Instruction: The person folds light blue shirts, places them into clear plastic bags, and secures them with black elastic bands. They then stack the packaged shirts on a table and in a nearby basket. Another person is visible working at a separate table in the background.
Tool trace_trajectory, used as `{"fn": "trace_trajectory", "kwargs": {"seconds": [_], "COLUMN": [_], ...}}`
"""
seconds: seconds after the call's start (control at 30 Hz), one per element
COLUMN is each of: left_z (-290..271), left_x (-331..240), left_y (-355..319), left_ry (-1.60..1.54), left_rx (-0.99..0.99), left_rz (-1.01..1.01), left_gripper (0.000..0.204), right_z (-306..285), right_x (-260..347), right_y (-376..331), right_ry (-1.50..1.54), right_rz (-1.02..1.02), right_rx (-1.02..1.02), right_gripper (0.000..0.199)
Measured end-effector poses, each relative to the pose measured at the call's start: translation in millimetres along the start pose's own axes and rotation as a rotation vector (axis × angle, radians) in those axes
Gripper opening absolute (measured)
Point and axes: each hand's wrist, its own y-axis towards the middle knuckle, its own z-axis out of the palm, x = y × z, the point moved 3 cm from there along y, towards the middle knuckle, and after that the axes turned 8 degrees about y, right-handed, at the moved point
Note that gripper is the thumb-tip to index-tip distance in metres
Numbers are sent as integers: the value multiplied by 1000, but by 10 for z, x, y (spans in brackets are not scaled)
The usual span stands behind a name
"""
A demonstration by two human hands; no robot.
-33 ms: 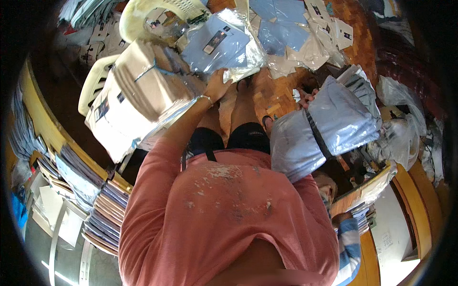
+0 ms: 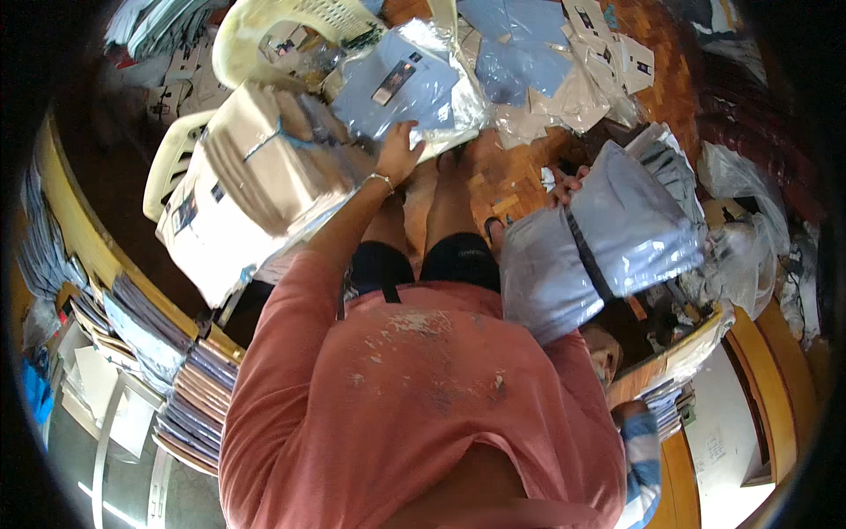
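My left hand (image 2: 401, 156) is at the near edge of a clear-wrapped blue folded garment (image 2: 401, 84) lying on a pale plastic chair. Its fingers are apart and hold nothing; whether a fingertip touches the wrap I cannot tell. Beside that wrist leans a stack of beige folded garments (image 2: 273, 163) tied with a blue cord. On my right side, a bundle of blue-grey folded garments (image 2: 630, 225) in clear plastic, bound by a black strap, lies over my forearm. The fingers of my right hand (image 2: 568, 185) curl at its far end; the palm is hidden.
More wrapped blue and beige packs (image 2: 529, 75) cover the wooden floor ahead. The cream chair (image 2: 242, 44) stands at far left. Stacks of folded garments (image 2: 198, 388) line the left side. Crumpled clear bags (image 2: 745, 220) lie at right; a striped sleeve (image 2: 641, 458) shows at lower right.
My left hand has shifted slightly to the left and its fingers have lifted from the near edge of the wrapped garment. The bundle on my right arm has barely moved.
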Motion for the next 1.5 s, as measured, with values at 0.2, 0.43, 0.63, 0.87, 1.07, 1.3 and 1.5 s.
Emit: {"fn": "trace_trajectory", "kwargs": {"seconds": [0.2,0.43,0.63,0.87,1.07,1.3,1.5], "left_z": [589,635,109,139,-55,338,511], "left_x": [428,421,486,727,600,412,-320], "left_y": [926,568,1275,1936,1097,-9,-267], "left_ry": [810,996,560,536,176,-914,-1495], "left_rx": [-53,257,-105,314,202,-301,-379], "left_rz": [-170,136,121,128,-67,-299,-445], "left_gripper": [80,81,71,67,62,34,40], "right_z": [-667,-1067,-1174,-1316,-1385,-1179,-1122], "right_x": [715,1022,971,795,488,644,677], "right_y": [406,450,960,1805,2640,2656,2532], "right_ry": [76,195,212,295,408,375,354], "right_rz": [82,162,248,485,746,783,754], "right_rx": [76,113,166,182,278,235,222], "right_gripper": [48,42,40,40,41,41,42]}}
